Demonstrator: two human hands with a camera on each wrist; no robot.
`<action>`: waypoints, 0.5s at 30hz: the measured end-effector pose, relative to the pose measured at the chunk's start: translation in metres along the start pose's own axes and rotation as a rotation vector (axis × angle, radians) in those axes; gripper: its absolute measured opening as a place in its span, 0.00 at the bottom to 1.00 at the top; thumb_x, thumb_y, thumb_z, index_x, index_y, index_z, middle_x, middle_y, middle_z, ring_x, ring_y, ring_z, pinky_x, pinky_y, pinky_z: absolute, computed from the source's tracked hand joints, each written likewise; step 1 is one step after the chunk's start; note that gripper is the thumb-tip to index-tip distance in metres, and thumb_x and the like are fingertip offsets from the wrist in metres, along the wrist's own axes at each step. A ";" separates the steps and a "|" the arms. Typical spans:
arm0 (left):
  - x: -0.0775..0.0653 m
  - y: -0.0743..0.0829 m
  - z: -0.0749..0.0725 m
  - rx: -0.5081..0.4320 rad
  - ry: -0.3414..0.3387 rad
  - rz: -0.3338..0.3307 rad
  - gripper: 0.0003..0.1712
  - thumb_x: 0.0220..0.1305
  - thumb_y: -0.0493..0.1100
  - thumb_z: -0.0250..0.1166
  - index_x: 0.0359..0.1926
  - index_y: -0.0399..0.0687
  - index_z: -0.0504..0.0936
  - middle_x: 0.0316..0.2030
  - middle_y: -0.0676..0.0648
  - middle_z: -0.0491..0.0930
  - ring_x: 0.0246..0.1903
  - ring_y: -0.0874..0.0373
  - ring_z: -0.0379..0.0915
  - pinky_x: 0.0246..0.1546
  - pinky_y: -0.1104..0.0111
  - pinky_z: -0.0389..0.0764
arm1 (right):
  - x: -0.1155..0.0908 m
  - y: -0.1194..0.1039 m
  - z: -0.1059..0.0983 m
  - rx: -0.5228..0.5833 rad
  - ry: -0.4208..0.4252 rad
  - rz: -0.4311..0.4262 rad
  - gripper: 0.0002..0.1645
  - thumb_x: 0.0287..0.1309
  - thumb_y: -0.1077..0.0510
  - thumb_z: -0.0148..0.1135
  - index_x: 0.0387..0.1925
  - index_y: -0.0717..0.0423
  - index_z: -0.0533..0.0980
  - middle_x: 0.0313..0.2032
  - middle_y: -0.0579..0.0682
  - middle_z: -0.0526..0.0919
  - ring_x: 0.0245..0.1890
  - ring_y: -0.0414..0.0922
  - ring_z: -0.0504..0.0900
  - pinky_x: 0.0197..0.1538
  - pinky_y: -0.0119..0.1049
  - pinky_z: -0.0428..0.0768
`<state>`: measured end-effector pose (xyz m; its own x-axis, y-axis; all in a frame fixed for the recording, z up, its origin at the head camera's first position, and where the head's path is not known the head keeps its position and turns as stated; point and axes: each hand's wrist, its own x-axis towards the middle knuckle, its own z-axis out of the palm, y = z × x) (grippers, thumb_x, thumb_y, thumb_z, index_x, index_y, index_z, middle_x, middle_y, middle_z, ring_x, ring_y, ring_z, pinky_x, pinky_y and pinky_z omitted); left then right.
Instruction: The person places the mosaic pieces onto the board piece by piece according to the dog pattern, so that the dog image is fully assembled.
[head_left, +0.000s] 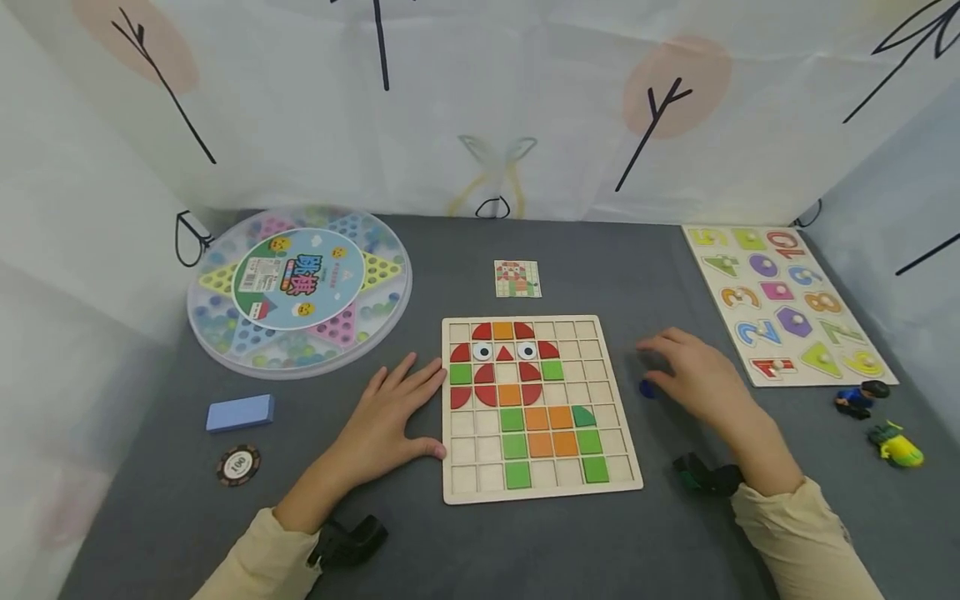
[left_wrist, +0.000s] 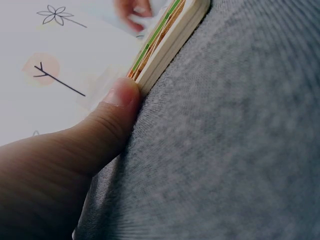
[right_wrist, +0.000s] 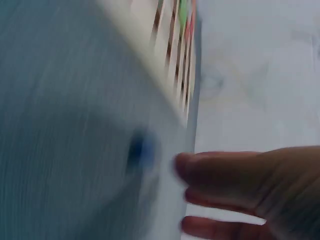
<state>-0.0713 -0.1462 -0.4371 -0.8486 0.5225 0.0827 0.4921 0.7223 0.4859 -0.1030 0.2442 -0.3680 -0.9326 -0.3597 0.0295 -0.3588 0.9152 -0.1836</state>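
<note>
A wooden grid board [head_left: 472,481] with red, orange and green pieces in its cells lies in the middle of the table. My left hand [head_left: 390,419] is spread at its left side, thumb and fingertips touching the edge. In the left wrist view the thumb [left_wrist: 112,117] presses against the board's side. To the right of the board, my right hand [head_left: 697,379] hovers over a small dark blue piece [head_left: 647,388]. The right wrist view, blurred, shows that blue piece [right_wrist: 143,150] apart from the loosely bent fingers. Its exact shape cannot be made out.
Behind the board lies a small picture card [head_left: 517,279]. A round marble game [head_left: 300,367] is at left, with a blue block [head_left: 240,413] and a poker chip [head_left: 238,465] in front. At right are a number puzzle [head_left: 795,304] and two toy figures [head_left: 855,400], [head_left: 896,446].
</note>
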 end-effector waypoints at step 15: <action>-0.001 -0.002 0.000 -0.003 -0.005 0.001 0.56 0.39 0.71 0.60 0.68 0.56 0.51 0.68 0.56 0.48 0.68 0.51 0.34 0.62 0.48 0.37 | -0.034 0.059 0.005 0.037 0.019 0.005 0.20 0.42 0.74 0.61 0.41 0.63 0.75 0.38 0.60 0.77 0.35 0.52 0.75 0.34 0.49 0.73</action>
